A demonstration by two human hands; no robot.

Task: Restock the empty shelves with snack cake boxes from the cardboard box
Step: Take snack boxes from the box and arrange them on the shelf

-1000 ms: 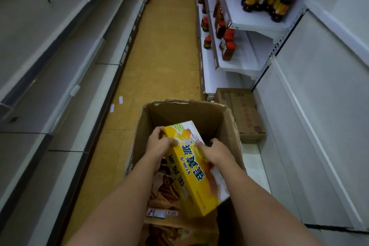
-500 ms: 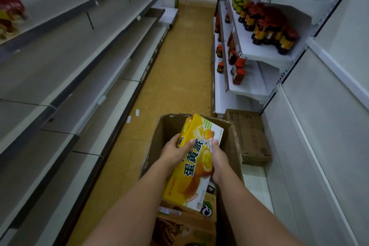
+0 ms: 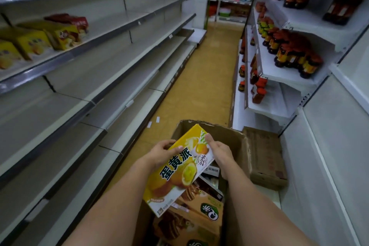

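Note:
A yellow snack cake box (image 3: 179, 170) is lifted above the open cardboard box (image 3: 235, 142) on the aisle floor. My left hand (image 3: 161, 152) grips its left edge, thumb on the printed face. My right hand (image 3: 219, 152) holds its right edge, fingers along the side. Brown snack cake boxes (image 3: 191, 211) lie inside the cardboard box below. On the upper left shelf (image 3: 65, 56) stand several yellow and red snack boxes (image 3: 50, 36). The grey shelves (image 3: 119, 78) below it hold nothing.
A closed cardboard carton (image 3: 265, 158) lies on the right shelving's base. Jars with red lids (image 3: 289, 52) fill the right shelves. The tan aisle floor (image 3: 207, 78) runs ahead between both shelf rows. White panels (image 3: 335, 146) stand at the near right.
Both hands lifted the yellow box up out of the cardboard box and turned its face toward me. My view rose, bringing the stocked upper left shelf into sight.

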